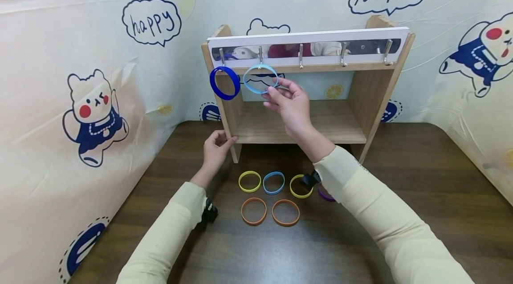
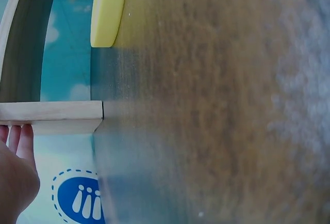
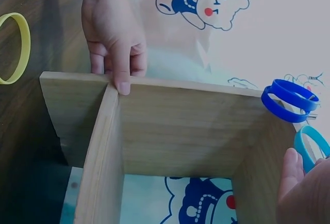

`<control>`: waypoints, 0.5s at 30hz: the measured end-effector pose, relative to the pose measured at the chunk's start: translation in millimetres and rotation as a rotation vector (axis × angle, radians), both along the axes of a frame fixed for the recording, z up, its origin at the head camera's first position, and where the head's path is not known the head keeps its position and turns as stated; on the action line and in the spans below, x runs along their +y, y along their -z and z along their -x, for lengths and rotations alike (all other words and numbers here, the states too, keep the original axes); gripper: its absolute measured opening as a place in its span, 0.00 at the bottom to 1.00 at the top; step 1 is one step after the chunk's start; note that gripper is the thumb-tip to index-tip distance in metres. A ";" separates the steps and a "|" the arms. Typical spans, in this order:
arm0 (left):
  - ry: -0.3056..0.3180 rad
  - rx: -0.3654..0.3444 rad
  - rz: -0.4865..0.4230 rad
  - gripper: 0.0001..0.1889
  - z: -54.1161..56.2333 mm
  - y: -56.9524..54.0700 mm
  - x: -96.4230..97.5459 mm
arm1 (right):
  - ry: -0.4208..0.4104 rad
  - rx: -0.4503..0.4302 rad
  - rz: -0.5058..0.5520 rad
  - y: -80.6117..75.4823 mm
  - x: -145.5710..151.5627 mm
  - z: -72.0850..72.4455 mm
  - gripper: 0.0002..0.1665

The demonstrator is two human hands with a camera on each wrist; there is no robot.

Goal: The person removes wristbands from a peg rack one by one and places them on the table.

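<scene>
My right hand (image 1: pixel 294 108) pinches a light blue silicone wristband (image 1: pixel 245 80) by its right side. The top of that band is at the tip of the second hook from the left (image 1: pixel 261 54). On the leftmost hook hangs dark blue wristband material (image 1: pixel 237 83), which appears as two overlapping loops in the right wrist view. Lower down, my left hand (image 1: pixel 215 152) grips the front edge of the left side panel of a wooden shelf (image 1: pixel 304 121), thumb on the inner side and fingers outside, as the right wrist view shows.
On the dark wooden table (image 1: pixel 240 257) before the shelf lie two orange bands (image 1: pixel 254 224), two yellow bands (image 1: pixel 250 191), a light blue band (image 1: pixel 274 193) and a purple band (image 1: pixel 326 197) partly behind the right sleeve. Three further hooks (image 1: pixel 301 56) line the mirrored rail. Patterned cloth stands behind.
</scene>
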State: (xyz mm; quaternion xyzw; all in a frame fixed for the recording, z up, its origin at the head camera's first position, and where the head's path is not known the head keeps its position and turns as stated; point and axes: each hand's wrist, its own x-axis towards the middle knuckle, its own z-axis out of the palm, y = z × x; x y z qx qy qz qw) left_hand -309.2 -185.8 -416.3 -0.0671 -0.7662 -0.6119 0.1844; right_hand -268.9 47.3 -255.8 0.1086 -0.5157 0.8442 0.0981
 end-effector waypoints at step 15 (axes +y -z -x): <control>0.021 -0.005 0.008 0.15 -23.5 -25.9 9.2 | -0.015 0.026 0.075 -12.7 -0.1 -12.8 0.14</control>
